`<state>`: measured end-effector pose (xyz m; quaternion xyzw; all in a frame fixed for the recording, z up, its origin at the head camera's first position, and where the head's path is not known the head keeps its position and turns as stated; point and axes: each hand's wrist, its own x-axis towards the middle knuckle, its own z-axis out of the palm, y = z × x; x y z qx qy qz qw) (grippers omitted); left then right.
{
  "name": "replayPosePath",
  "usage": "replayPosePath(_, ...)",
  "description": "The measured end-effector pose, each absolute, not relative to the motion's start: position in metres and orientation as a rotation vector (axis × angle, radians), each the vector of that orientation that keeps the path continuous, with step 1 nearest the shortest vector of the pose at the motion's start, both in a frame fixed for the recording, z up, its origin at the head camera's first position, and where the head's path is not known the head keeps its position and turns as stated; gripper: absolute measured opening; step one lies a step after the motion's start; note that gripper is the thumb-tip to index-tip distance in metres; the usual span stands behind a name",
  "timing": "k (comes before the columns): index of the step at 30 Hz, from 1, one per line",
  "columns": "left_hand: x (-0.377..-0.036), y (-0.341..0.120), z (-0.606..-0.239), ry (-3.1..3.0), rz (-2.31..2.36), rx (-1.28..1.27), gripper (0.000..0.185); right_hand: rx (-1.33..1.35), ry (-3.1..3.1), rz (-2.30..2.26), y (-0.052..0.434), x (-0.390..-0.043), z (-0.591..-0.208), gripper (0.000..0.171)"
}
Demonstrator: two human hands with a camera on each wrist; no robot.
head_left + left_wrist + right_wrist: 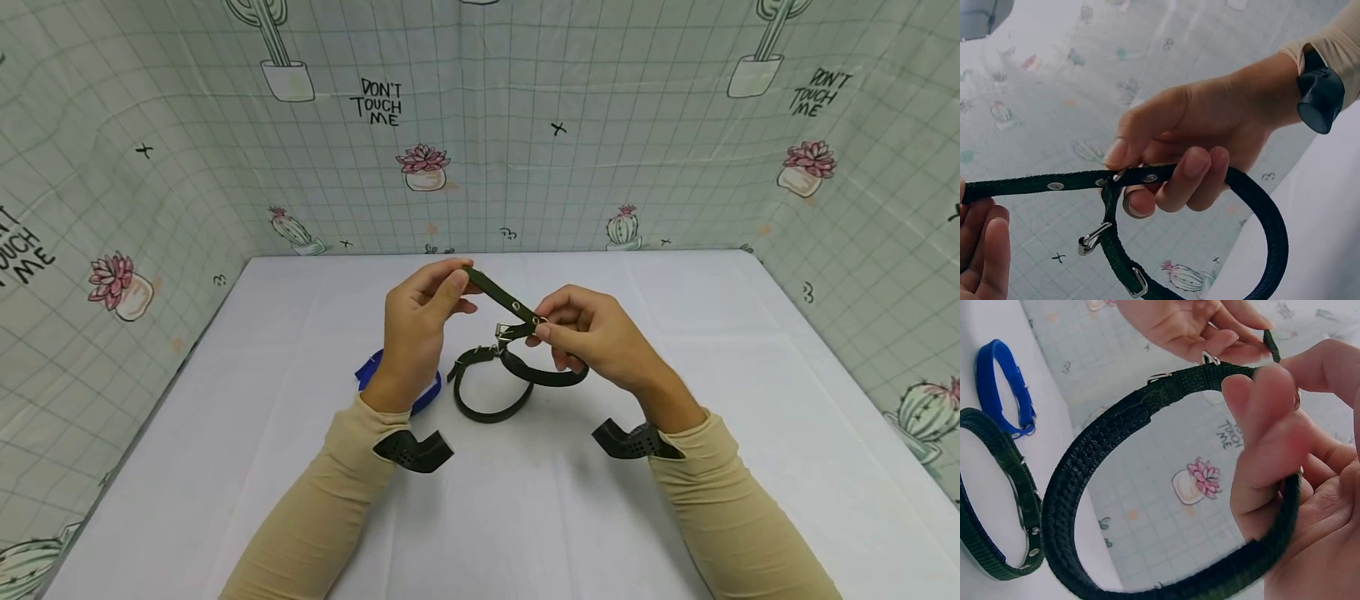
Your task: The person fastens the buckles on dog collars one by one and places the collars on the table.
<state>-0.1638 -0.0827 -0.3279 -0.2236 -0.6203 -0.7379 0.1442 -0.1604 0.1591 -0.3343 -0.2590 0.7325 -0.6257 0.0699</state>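
Pinching the free strap end, the left hand and the right hand, gripping at the eyelets, hold the dark green collar above the bench, its strap seemingly through the buckle but not yet pinned.

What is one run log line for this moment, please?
left hand: pinches strap end | right hand: pinches dark green collar near buckle | table: second green collar, blue collar
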Motion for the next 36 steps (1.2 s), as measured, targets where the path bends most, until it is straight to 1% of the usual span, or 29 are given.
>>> replayPosePath(14,-0.163,-0.085,-0.326,-1.706,-2.211,-0.555,0.030,-0.768,2.230,-1.836,0.163,-0.162,-0.337,0.017)
replayPosePath(17,-0.163,-0.085,-0.326,-1.703,-2.227,-0.558,0.030,-0.790,2.245,-1.865,0.163,-0.163,-0.337,0.021)
replayPosePath(21,-0.164,-0.085,-0.327,-1.691,-2.252,-0.573,0.031,-0.811,2.300,-1.911,0.163,-0.164,-0.338,0.033)
replayPosePath(24,-0.165,-0.083,-0.329,-1.684,-2.259,-0.614,0.032,-0.775,2.327,-1.956,0.162,-0.164,-0.338,0.035)
replayPosePath(26,-0.165,-0.081,-0.331,-1.693,-2.240,-0.657,0.032,-0.739,2.305,-2.009,0.162,-0.164,-0.337,0.033)
replayPosePath(29,-0.165,-0.077,-0.337,-1.751,-2.180,-0.736,0.028,-0.679,2.177,-2.154,0.161,-0.164,-0.336,0.030)
replayPosePath(33,-0.165,-0.069,-0.345,-1.889,-2.087,-0.825,0.021,-0.641,1.990,-2.377,0.159,-0.163,-0.335,0.015)
replayPosePath(36,-0.163,-0.065,-0.348,-1.965,-2.063,-0.872,0.020,-0.658,1.974,-2.486,0.155,-0.162,-0.337,0.018)
